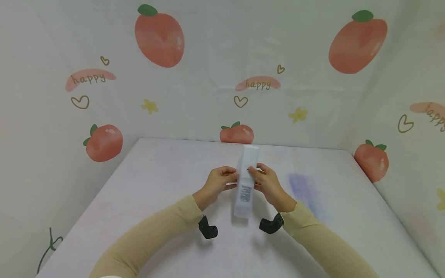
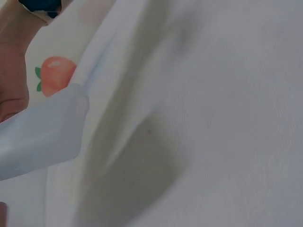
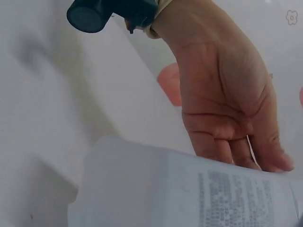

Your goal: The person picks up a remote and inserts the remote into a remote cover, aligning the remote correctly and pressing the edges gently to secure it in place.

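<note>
A long, slim white box (image 1: 246, 181) stands tilted between the two hands above the table. Dark printed text shows on its lower part in the head view. My left hand (image 1: 217, 182) holds its left edge between thumb and fingers. On the opposite side, my right hand (image 1: 270, 186) grips it, thumb on the near face and fingers behind. The left wrist view shows one smooth end of the box (image 2: 47, 130), with part of the right hand (image 2: 13, 71) beyond. In the right wrist view, the left hand's (image 3: 225, 94) fingertips are hidden behind the printed box (image 3: 128, 184).
The table (image 1: 167, 162) has a white cover with a faint purple smudge (image 1: 304, 193) at right. Behind it hangs a white curtain (image 1: 208, 46) with fruit prints. A dark camera (image 1: 208, 227) sits under the left wrist, another camera (image 1: 272, 224) under the right.
</note>
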Tool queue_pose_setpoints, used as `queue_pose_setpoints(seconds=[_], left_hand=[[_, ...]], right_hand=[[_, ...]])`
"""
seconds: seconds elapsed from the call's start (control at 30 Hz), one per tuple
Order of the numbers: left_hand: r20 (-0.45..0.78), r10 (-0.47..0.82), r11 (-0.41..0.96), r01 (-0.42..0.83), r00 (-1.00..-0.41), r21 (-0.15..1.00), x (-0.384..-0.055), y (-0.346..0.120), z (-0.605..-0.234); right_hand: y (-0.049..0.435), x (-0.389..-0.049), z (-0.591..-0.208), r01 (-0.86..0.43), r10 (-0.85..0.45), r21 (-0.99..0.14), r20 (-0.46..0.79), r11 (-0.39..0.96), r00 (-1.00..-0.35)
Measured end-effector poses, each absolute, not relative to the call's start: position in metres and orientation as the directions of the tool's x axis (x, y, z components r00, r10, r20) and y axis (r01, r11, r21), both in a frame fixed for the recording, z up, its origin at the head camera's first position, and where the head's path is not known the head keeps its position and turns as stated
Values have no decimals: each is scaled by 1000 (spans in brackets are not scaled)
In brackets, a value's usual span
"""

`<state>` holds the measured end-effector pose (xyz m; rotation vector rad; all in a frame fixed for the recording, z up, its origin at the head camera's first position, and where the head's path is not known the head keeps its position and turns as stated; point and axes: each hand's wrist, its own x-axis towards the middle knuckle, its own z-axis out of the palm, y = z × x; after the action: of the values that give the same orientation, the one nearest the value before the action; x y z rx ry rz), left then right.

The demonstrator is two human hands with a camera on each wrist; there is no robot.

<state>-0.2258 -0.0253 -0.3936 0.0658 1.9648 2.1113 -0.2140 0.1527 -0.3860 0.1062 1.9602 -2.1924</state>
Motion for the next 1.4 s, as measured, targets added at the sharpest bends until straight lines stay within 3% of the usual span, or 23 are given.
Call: queue_pose_setpoints(seconds=[0.27, 0.57, 0.83, 1.07, 1.27, 1.4], left_hand=[[-137, 112, -75, -146, -984, 986, -229, -22, -391], [-229, 159, 34, -227, -960, 973, -240, -27, -372], [-266, 197, 50, -262, -943, 964, -236, -22, -384], [-140, 267, 42, -134, -953, 990, -230, -23, -398], [-109, 314, 157, -62, -943, 986, -230, -21, -398], [-100, 272, 111, -73, -957, 991, -231, -19, -398]], right_hand=[[148, -212, -380, 162, -177, -987, -158, -11, -972], [142, -203, -375, 199, -244, -980, -194, 2, -950], [147, -202, -378, 174, -160, -980, -188, 98, -969], [153, -210, -384, 185, -140, -982, -189, 43, -972], [150, -211, -385, 191, -172, -981, -193, 32, -966], [148, -211, -386, 241, -158, -967, -226, -87, -961]])
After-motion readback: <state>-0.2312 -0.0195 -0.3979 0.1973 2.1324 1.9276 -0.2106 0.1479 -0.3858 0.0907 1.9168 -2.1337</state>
